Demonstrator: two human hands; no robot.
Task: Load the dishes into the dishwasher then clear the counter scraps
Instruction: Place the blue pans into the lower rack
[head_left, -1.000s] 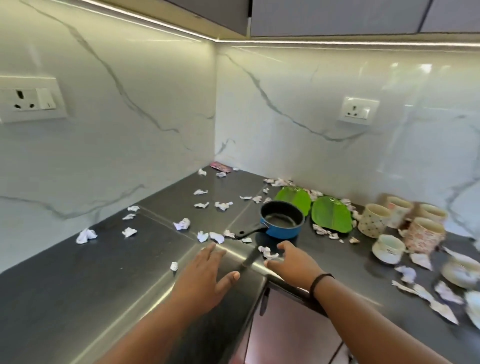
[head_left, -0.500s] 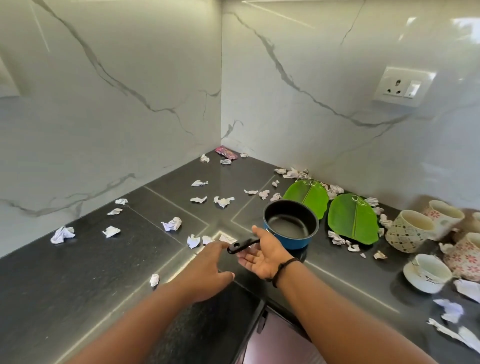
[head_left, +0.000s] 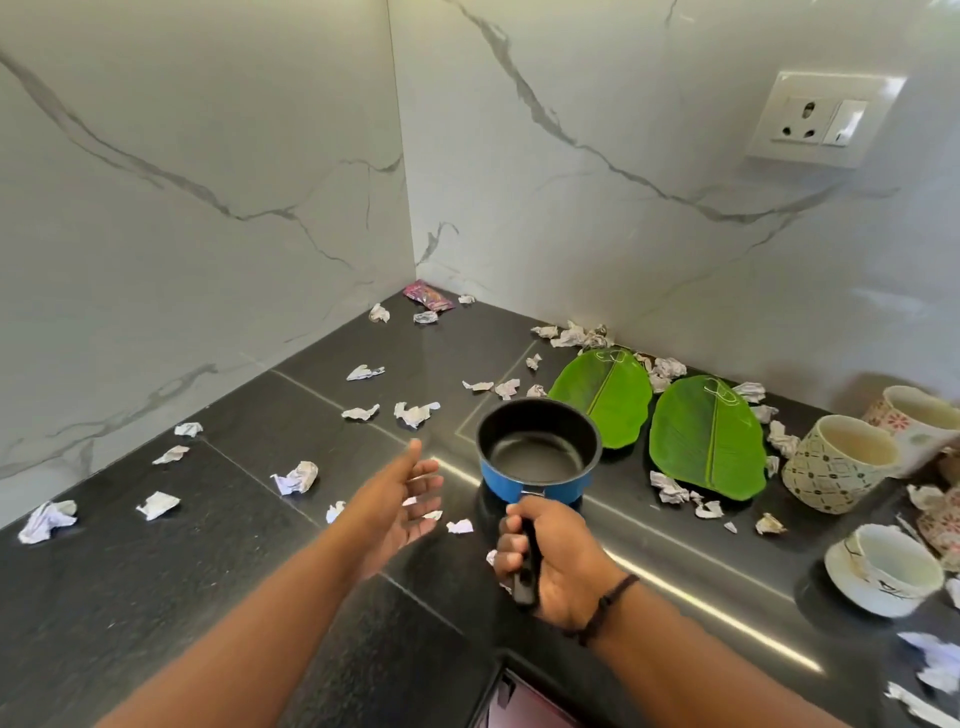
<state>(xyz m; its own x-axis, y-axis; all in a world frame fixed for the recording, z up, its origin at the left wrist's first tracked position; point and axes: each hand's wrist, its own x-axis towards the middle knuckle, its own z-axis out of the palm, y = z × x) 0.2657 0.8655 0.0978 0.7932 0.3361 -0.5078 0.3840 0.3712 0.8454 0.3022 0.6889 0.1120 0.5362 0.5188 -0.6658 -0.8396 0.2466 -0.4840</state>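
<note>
1. The counter looks like dark polished stone, finely speckled and glossy, with bright streaks of reflected light.
2. The walls are smooth white marble-look slabs with grey veins and a soft sheen.
3. The saucepan has a glossy blue outside, a matt black inside and a smooth black handle that looks like plastic.
4. The two leaf-shaped plates are shiny green with moulded veins.
5. The mugs look like glazed ceramic with printed patterns.
6. The scraps are crumpled white paper, matt and creased.
7. The wrapper in the corner is shiny pink foil.
8. The socket plate is smooth, off-white plastic.
</note>
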